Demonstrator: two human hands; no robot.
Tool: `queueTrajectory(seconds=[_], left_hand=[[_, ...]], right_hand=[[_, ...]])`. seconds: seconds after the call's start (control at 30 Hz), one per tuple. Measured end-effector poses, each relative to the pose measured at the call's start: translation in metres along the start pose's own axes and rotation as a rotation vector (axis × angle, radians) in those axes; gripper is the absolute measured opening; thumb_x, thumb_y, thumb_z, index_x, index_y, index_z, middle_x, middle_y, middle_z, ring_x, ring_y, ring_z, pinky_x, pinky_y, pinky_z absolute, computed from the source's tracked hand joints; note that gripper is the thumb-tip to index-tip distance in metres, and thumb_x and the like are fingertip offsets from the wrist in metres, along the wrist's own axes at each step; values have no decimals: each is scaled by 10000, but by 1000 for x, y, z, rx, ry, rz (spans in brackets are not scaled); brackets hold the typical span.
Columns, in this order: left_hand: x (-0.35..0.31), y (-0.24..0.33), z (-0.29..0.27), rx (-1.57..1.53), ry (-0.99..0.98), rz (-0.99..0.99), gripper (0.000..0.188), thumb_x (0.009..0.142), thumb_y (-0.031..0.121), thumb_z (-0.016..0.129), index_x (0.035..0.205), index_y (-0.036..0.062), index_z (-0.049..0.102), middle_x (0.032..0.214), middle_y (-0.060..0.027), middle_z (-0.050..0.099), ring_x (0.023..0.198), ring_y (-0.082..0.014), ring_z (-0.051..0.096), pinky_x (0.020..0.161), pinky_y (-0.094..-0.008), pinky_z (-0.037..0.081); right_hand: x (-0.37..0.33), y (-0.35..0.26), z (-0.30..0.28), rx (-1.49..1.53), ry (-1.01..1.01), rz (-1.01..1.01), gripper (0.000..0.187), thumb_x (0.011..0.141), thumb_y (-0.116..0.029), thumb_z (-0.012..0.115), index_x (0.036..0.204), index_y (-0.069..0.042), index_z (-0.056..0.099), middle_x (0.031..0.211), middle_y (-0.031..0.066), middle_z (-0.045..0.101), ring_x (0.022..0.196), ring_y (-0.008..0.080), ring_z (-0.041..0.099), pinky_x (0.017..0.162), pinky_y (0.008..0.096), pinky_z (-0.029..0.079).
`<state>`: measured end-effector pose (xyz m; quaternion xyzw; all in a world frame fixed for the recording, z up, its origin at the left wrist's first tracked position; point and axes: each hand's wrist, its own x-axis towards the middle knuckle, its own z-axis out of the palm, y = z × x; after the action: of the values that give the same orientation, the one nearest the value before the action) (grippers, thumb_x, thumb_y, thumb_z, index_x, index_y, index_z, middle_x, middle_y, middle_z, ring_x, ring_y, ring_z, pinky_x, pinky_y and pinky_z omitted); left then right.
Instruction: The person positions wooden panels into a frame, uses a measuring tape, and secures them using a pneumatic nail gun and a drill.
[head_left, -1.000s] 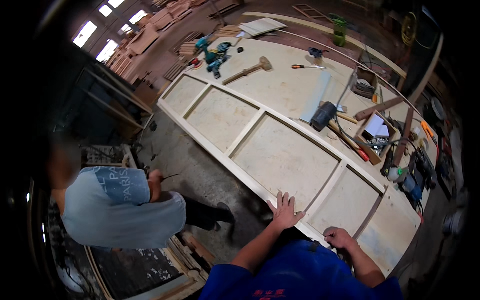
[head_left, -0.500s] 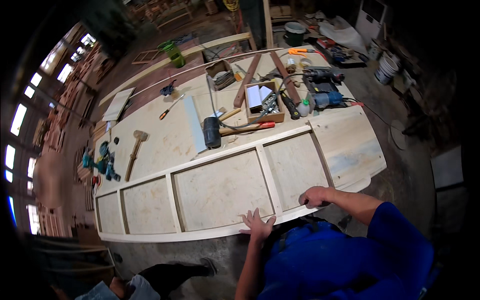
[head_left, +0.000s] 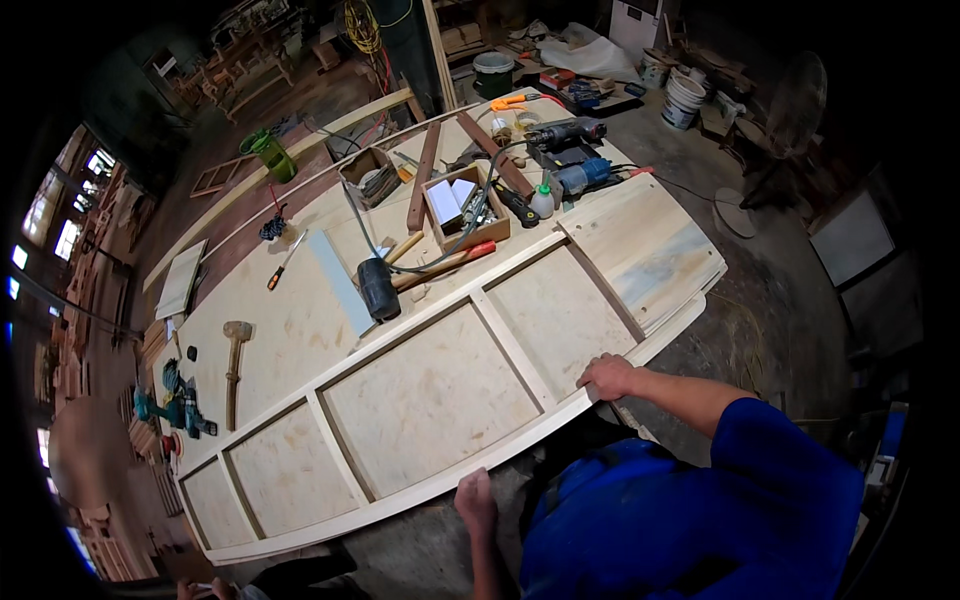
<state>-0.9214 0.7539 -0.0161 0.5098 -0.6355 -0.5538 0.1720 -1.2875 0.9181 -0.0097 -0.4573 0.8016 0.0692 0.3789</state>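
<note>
A long pale wooden frame (head_left: 318, 442) with several crosspieces lies along the near side of the worktable. My right hand (head_left: 607, 378) is closed over its front rail, near the right-hand compartment. Farther left, my left hand (head_left: 476, 497) is at the outer edge of the same rail, its fingers curled in. Whether those fingers hold anything is hidden. Beyond the frame's back rail lies a black-headed mallet (head_left: 378, 290). A flat wooden panel (head_left: 650, 255) forms the frame's right end.
On the tabletop (head_left: 290, 335) are a wooden mallet (head_left: 234, 370), a teal power drill (head_left: 175, 408), a screwdriver (head_left: 285, 262), a box of hardware (head_left: 468, 208) and a blue power tool (head_left: 582, 176). Buckets (head_left: 684, 98) stand behind. Part of another person (head_left: 205, 590) shows at lower left.
My left hand has come off its spread position on the front rail and is now curled at the rail's outer edge. My right hand stays on the rail. The view has turned.
</note>
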Motion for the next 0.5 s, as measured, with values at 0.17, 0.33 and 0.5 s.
queueTrajectory(seconds=[0.17,0.33,0.5], left_hand=[[-8,-52,-18,-157,107,-169,288,962,231,672,786,5,645,752,-48,652,645,-130,579,635,-320,503],[1,-30,5,-524,180,-508,298,991,294,621,999,-4,629,845,-96,660,729,-184,631,641,-383,543],[30,-3,46,-655,480,-591,527,980,300,610,1361,-35,464,1260,-231,615,1030,-358,679,780,-529,603]], right_hand=[[22,-10,-15,67,-130,-116,543,784,-202,630,1324,-215,686,1263,160,684,1184,364,640,1004,447,521],[38,6,-8,216,-122,-338,441,789,-231,621,1216,-149,696,1061,193,725,1011,402,681,872,480,538],[48,16,-43,341,-114,-426,407,882,-275,600,1219,-73,706,1098,200,735,1038,380,692,917,456,542]])
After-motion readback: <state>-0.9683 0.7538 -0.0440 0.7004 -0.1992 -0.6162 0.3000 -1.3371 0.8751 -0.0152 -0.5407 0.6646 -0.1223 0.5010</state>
